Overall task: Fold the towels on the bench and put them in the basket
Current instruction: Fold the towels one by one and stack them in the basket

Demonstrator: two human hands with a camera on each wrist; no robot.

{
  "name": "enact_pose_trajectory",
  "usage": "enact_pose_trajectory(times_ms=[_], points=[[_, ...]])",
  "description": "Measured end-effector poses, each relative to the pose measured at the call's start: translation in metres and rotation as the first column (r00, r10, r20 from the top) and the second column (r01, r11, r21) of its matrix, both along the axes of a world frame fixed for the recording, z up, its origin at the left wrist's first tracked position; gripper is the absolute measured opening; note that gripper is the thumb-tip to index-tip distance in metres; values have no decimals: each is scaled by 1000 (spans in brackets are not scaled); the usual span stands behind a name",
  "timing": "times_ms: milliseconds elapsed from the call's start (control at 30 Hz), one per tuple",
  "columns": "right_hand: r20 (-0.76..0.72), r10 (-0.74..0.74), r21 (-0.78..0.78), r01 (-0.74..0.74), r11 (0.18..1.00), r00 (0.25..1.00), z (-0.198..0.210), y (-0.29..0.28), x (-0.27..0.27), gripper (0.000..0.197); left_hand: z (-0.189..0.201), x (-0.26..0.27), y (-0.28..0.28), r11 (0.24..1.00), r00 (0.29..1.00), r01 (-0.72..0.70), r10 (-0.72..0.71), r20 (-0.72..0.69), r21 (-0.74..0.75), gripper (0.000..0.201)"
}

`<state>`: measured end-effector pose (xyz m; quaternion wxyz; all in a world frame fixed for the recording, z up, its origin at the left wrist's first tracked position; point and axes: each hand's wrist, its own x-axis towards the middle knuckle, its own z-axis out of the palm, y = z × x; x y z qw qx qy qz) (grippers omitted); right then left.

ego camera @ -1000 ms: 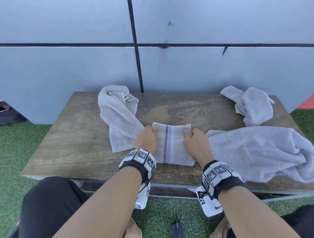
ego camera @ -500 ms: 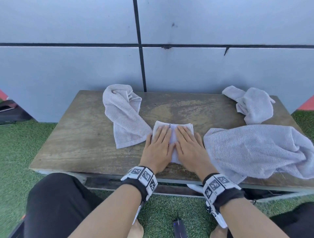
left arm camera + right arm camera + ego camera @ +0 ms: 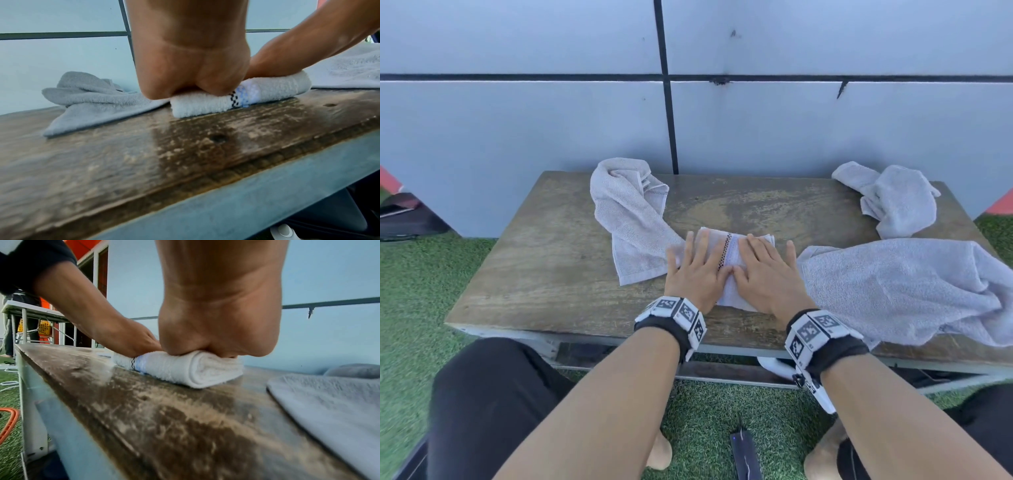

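Note:
A small white towel [image 3: 729,246] with a checked black and blue stripe lies folded into a thick pad at the middle of the wooden bench [image 3: 544,260]. My left hand [image 3: 697,270] lies flat on its left half with straight, spread fingers. My right hand [image 3: 765,270] presses flat on its right half. In the left wrist view the heel of the left hand [image 3: 191,73] squashes the white towel [image 3: 205,104]. The right wrist view shows the folded towel [image 3: 185,368] under my right palm [image 3: 220,331]. No basket shows in the head view.
A grey towel [image 3: 631,219] lies crumpled left of the folded one, touching it. A large grey towel [image 3: 907,287] is spread at the right front, and a bunched one [image 3: 893,198] sits at the back right corner. A grey panelled wall stands behind; artificial grass lies below.
One second ago my hands gripped the towel's two sides. They then laid flat on it, and now they have slid apart outward, uncovering the striped middle.

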<state>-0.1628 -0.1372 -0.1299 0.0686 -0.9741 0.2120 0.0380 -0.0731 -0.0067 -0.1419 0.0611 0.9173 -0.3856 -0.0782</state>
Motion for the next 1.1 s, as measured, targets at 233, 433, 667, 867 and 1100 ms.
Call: enact_pose_trajectory(times_ms=[233, 433, 667, 867, 1100], points=[[-2, -60, -191, 58, 980, 998, 36, 17, -16, 22, 7, -26, 27, 968, 979, -122, 154, 132, -219, 57], [238, 55, 52, -69, 996, 970, -13, 34, -32, 50, -14, -47, 29, 911, 944, -327, 325, -50, -250, 75], [164, 16, 102, -33, 994, 986, -17, 32, -30, 62, -16, -54, 27, 795, 866, -491, 492, -94, -356, 99], [64, -52, 126, 44, 991, 997, -10, 39, -31, 63, -17, -61, 32, 730, 796, -574, 604, -44, -370, 82], [63, -158, 267, 136, 954, 985, 11, 44, -27, 58, 9, -56, 46, 751, 803, -573, 434, -409, -327, 31]])
